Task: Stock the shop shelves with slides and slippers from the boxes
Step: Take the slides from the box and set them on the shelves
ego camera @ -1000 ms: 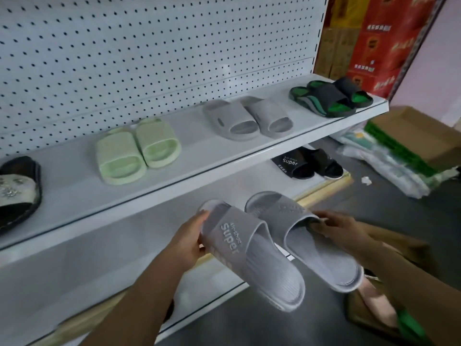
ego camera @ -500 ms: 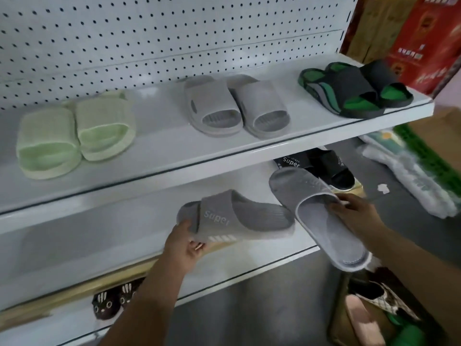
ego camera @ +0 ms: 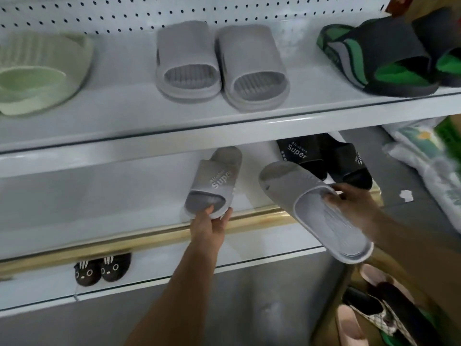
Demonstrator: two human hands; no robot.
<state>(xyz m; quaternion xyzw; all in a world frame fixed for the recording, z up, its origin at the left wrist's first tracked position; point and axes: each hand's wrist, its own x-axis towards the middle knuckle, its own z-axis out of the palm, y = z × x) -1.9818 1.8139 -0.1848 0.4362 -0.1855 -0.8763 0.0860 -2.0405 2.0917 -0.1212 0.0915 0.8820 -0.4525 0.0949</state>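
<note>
The white metal shelving unit with a pegboard back carries three tiers. The top shelf holds a pale green ribbed slide at the left, a pair of plain grey slides in the middle, and a pair of black-and-green slides at the right. The middle shelf, edged with a gold strip, holds a pair of black "Super" slides at the right. The lowest shelf holds a small pair of dark slippers with bunny faces.

At the lower right an open cardboard box contains a jumble of footwear, pink and checked pieces among it.

The left hand reaches forward, fingers curled round the heel of a grey "Super" slide that lies on the middle shelf, toe pointing inward. The right hand grips the strap edge of the matching grey slide, held tilted in the air in front of the middle shelf, just beside the black pair.
</note>
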